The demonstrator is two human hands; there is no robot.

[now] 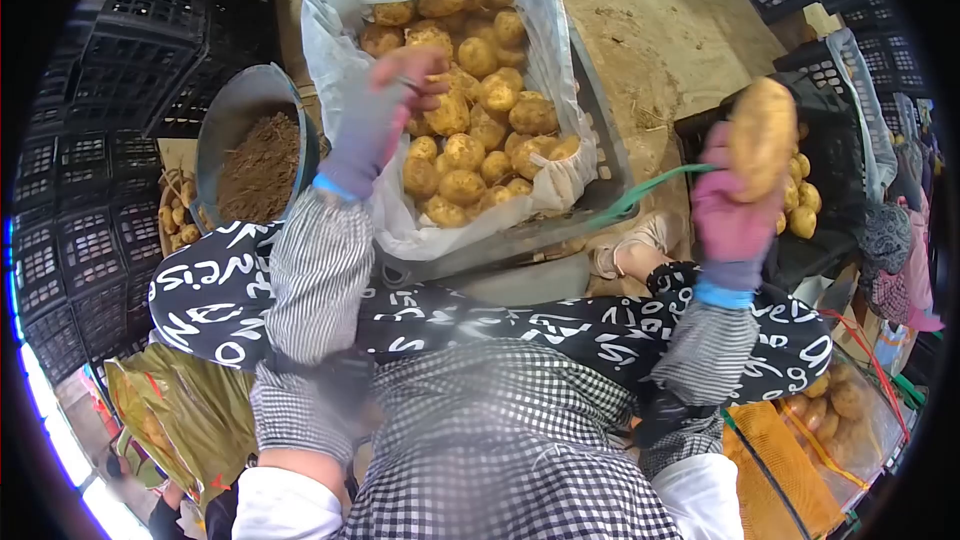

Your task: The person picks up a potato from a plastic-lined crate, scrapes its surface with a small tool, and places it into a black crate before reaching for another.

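Observation:
My right hand (pixel 738 205), in a pink and purple glove, grips a large long potato (pixel 763 130) held upright at the right. That hand is raised near a black crate. My left hand (pixel 405 85), in a glove with bare-looking fingertips, hovers over potatoes (pixel 462 152) in a crate lined with a white plastic sheet (pixel 340 15). Its fingers are apart and somewhat blurred, with no potato in them. Soil clings to several of the potatoes below it.
A bucket of brown soil (pixel 258 165) stands left of the lined crate. Black crates (pixel 130 70) are stacked at the far left. On the right, another black crate (pixel 835 105) holds potatoes. A green strap (pixel 650 187) stretches between the crates. Bagged potatoes (pixel 838 405) sit at lower right.

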